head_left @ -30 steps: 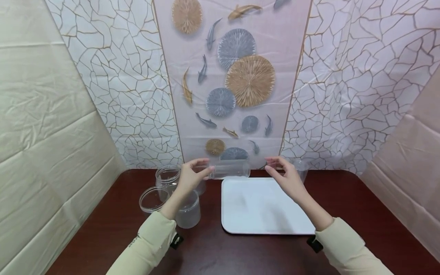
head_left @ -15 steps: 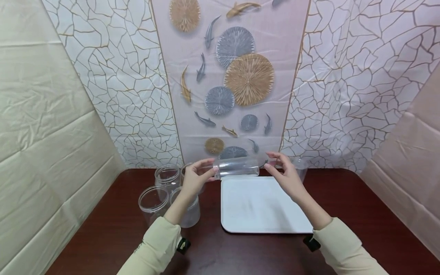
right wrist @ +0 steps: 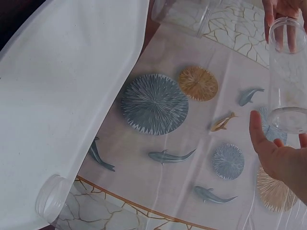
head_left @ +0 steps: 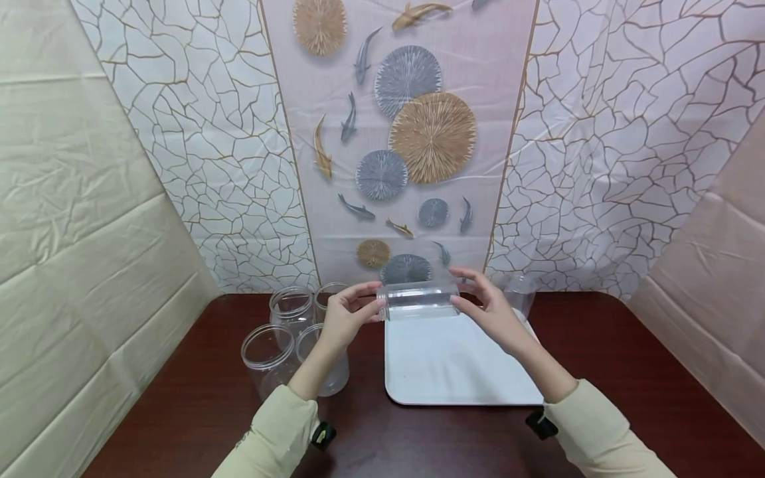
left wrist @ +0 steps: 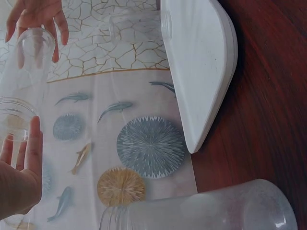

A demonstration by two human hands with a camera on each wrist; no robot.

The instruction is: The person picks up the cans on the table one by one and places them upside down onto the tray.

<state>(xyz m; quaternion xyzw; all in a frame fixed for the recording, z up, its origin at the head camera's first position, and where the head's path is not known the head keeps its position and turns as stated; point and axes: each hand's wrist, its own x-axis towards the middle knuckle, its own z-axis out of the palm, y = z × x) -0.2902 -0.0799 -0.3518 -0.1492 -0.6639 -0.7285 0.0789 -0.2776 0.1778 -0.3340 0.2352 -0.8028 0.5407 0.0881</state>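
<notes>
In the head view a clear plastic jar (head_left: pixel 420 301) is held sideways above the back of a white tray (head_left: pixel 460 372). Its threaded mouth points left, where my left hand (head_left: pixel 345 317) grips it between thumb and fingers. My right hand (head_left: pixel 493 315) is at the base end, thumb and fingers spread apart and overlapping the base in this view. The left wrist view shows the jar's threaded rim (left wrist: pixel 19 117) in the left hand, with the right hand's fingers (left wrist: pixel 61 31) extended around the far end. From the right wrist, the right fingers (right wrist: pixel 257 129) appear right beside the base.
Several open clear jars, one of them front left (head_left: pixel 267 352), stand grouped on the dark red table (head_left: pixel 382 441) left of the tray. Another clear jar (head_left: pixel 521 292) stands at the tray's back right. A patterned cloth (head_left: pixel 382 219) hangs behind the table.
The left hand has brought the jar rightwards and slightly down toward the right hand. The right hand has moved a little left, so its fingers now overlap the base end.
</notes>
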